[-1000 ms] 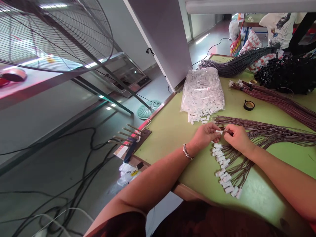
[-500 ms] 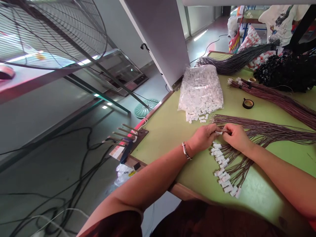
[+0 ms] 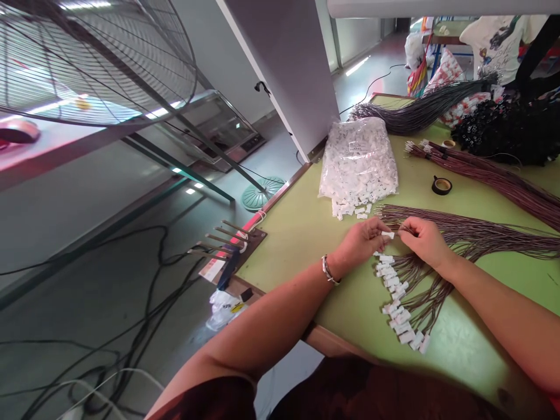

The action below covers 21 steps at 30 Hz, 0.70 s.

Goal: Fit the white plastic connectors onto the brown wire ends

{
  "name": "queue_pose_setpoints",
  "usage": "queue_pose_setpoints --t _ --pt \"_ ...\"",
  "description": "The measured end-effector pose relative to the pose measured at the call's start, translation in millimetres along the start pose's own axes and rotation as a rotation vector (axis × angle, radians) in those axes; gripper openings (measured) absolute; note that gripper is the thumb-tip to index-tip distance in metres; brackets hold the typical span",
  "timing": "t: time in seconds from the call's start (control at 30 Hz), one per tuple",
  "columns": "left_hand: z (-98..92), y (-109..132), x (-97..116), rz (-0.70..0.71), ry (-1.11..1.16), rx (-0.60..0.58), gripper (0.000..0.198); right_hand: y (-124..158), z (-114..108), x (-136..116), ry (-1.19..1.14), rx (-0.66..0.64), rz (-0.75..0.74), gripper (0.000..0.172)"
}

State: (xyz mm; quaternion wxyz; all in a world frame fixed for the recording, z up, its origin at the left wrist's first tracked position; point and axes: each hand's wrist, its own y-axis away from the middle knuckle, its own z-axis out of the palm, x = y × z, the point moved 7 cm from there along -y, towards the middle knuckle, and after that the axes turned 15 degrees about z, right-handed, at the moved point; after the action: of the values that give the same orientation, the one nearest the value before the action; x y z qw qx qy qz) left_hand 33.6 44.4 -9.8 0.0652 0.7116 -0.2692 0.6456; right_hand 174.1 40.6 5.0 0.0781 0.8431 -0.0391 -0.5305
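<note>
Between the fingertips of my left hand (image 3: 359, 244) is a small white plastic connector (image 3: 387, 234). My right hand (image 3: 423, 238) is closed in a pinch on a thin brown wire (image 3: 400, 228), whose end points at the connector; whether the end sits inside cannot be made out. Below both hands, a row of wired white connectors (image 3: 399, 315) fans out on the green table (image 3: 301, 245), their brown wires running up and right. Behind my right hand lies a bundle of brown wires (image 3: 476, 228) with bare tips at its left end.
A clear bag of white connectors (image 3: 361, 157) lies open beyond my left hand, several spilled at its mouth. Black tape (image 3: 441, 185), dark red wires (image 3: 494, 175) and a black heap (image 3: 503, 131) lie farther back. Left are a pronged rack (image 3: 227, 240) and a fan (image 3: 100, 64).
The white connector is now more exposed at my left fingertips, and the fingers have loosened slightly. My right hand has shifted little. The whole view has moved slightly.
</note>
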Motion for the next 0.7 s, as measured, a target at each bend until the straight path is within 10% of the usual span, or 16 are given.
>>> queue_pose_setpoints --t 0.23,0.43,0.7 --pt "27.1 16.1 46.0 0.254 -0.141 -0.73 0.015 -0.8 -9.8 5.2 -0.221 0.023 0.093 0.031" --pt "-47.1 -15.2 30.0 0.177 -0.801 -0.004 0.022 -0.7 -0.7 8.5 -0.124 -0.007 0.109 0.023" --pt "-39.5 -20.8 10.6 0.06 -1.088 -0.208 0.027 1.3 0.0 8.6 0.007 0.097 0.022 0.01"
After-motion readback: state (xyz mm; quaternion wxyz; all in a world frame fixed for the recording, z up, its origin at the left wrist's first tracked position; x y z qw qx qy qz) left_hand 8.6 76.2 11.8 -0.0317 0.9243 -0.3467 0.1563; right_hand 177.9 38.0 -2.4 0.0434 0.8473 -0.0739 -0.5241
